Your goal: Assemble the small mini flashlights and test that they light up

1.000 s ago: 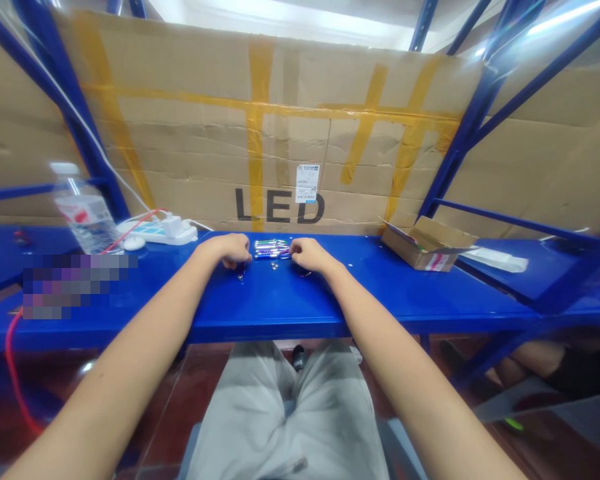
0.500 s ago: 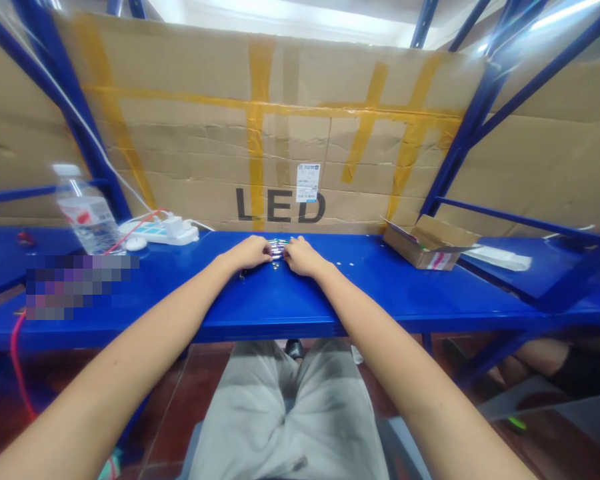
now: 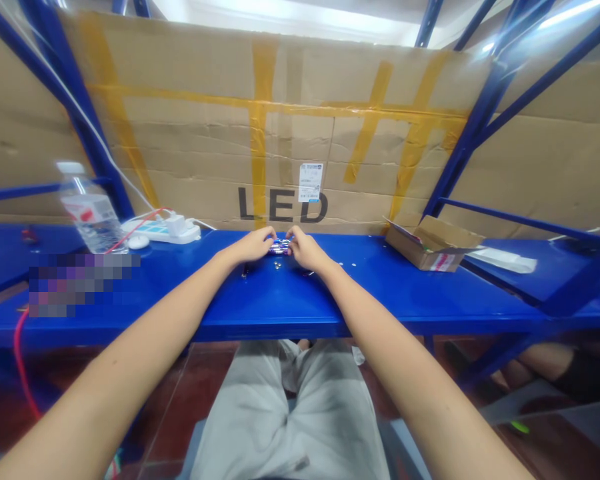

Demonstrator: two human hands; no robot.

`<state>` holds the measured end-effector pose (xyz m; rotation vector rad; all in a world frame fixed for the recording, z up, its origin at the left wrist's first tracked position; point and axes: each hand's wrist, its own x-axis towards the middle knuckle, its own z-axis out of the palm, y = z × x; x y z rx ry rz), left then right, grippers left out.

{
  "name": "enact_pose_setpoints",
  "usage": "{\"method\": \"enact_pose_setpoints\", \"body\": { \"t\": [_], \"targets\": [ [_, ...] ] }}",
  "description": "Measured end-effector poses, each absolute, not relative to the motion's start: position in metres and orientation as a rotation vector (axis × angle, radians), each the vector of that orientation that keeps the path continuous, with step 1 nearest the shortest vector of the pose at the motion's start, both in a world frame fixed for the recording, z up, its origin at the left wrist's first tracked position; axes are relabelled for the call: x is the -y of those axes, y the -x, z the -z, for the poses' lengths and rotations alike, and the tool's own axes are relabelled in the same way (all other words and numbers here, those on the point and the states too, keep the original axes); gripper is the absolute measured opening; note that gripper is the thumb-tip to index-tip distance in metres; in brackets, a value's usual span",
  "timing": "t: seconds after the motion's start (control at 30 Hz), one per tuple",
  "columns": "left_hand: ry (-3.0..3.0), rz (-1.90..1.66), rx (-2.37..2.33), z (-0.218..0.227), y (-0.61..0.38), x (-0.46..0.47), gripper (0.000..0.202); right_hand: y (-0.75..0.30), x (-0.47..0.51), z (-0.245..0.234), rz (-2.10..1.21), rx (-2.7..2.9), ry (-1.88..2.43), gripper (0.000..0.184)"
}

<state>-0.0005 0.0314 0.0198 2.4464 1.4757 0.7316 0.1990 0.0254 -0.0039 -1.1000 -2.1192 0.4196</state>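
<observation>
On the blue table (image 3: 280,303), a small cluster of slim, shiny silver and purple sticks (image 3: 280,247) lies crosswise between my two hands; their exact kind is too small to tell. My left hand (image 3: 251,245) grips the left ends with curled fingers. At the right ends, my right hand (image 3: 306,251) is closed in the same way, its index finger bent above the cluster. Small metallic bits (image 3: 277,265) lie just in front of the sticks. Near my left wrist is a small dark piece (image 3: 245,271).
A water bottle (image 3: 93,213) and a white power strip (image 3: 163,230) stand on the left, with a red cable (image 3: 21,360) hanging down. To the right is an open cardboard box (image 3: 430,247) beside a white packet (image 3: 507,259). A large carton (image 3: 195,153) forms the back.
My fingers have shifted slightly up and away around the sticks, which now sit a little farther back and closer together. The view has moved slightly.
</observation>
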Motion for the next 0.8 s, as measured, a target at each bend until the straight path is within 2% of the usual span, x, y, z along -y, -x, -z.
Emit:
{"method": "enact_pose_setpoints", "body": {
  "t": [0.13, 0.23, 0.4, 0.6, 0.8],
  "targets": [
    [-2.479, -0.686, -1.474, -0.021, 0.008, -0.032, 0.021, -0.196, -0.026, 0.005, -0.442, 2.047, 1.049, 0.019],
    [-2.539, -0.576, -1.538, -0.021, 0.011, -0.029, 0.020, -0.194, -0.028, 0.008, -0.337, 2.097, 1.045, 0.014],
    [-2.637, -0.391, -1.653, -0.018, 0.010, -0.026, 0.021, -0.187, -0.031, 0.012, -0.073, 2.331, 1.112, 0.021],
    [-2.657, -0.340, -1.653, -0.013, 0.008, -0.028, 0.024, -0.183, -0.027, 0.010, 0.051, 2.509, 1.137, 0.036],
    [-2.618, -0.405, -1.594, -0.008, 0.005, -0.030, 0.024, -0.184, -0.019, 0.005, 0.161, 2.575, 1.212, 0.036]
  ]
}}
